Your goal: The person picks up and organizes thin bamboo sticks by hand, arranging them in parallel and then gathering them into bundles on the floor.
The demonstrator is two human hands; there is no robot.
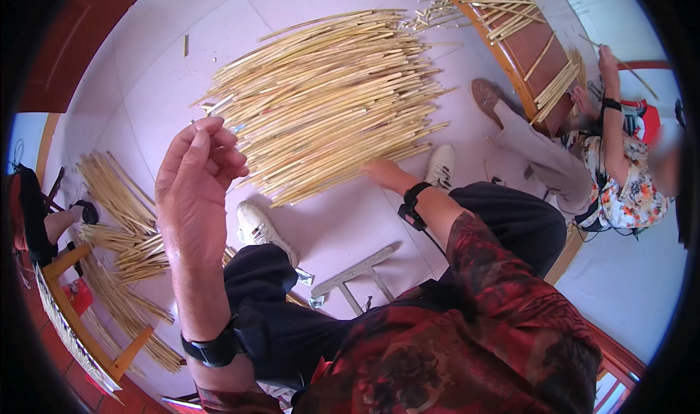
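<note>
A wide pile of long, thin, straw-coloured sticks (321, 100) lies on the floor in front of me, the sticks running roughly left to right. My left hand (200, 173) is raised at the pile's left end, palm turned inward. Its fingers are loosely bent and apart, and I see nothing held in them. At the near right edge of the pile, my right hand (386, 175) reaches down to the sticks with its fingers drawn together. Whatever is between those fingertips is hidden. Both wrists wear black bands.
More stick bundles (127, 246) lie at the left beside a wooden frame (76, 334). A low wooden bench (510, 45) at upper right carries sticks; a person (620, 159) beside it holds one stick up. Between my feet stands a small grey stool (357, 272).
</note>
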